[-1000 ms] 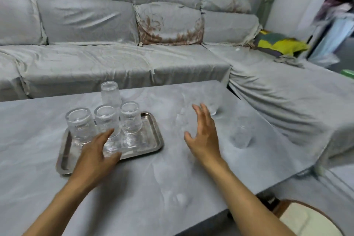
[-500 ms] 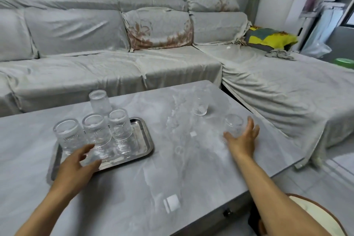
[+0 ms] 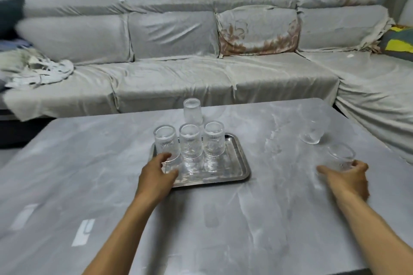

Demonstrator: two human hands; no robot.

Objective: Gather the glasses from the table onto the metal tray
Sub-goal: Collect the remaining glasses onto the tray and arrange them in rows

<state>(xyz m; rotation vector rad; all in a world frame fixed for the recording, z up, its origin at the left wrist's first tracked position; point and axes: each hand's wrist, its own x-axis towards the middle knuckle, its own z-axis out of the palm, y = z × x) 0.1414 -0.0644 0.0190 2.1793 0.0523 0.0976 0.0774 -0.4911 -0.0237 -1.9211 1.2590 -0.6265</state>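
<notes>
A metal tray point(image 3: 234, 163) lies on the grey marble table point(image 3: 223, 219). Three ribbed glasses stand upside down on it in a row: left point(image 3: 165, 142), middle point(image 3: 190, 142), right point(image 3: 214, 139). A fourth upturned glass point(image 3: 192, 111) stands behind them; I cannot tell if it is on the tray. My left hand point(image 3: 156, 174) rests at the tray's near-left corner, fingers spread by the left glass's base. My right hand point(image 3: 345, 177) is wrapped around a clear glass point(image 3: 340, 155) near the table's right edge. Another clear glass point(image 3: 311, 135) stands upright just beyond it.
A grey covered corner sofa point(image 3: 201, 73) runs along the far and right sides of the table. Crumpled cloth point(image 3: 35, 69) lies on its left end, and a yellow-and-grey cushion point(image 3: 400, 43) sits at the far right. The table's right edge is close to my right hand.
My right hand has reached the nearer right-side glass and closed its fingers around it. My left hand has stayed at the tray's near-left corner. The view has swung left.
</notes>
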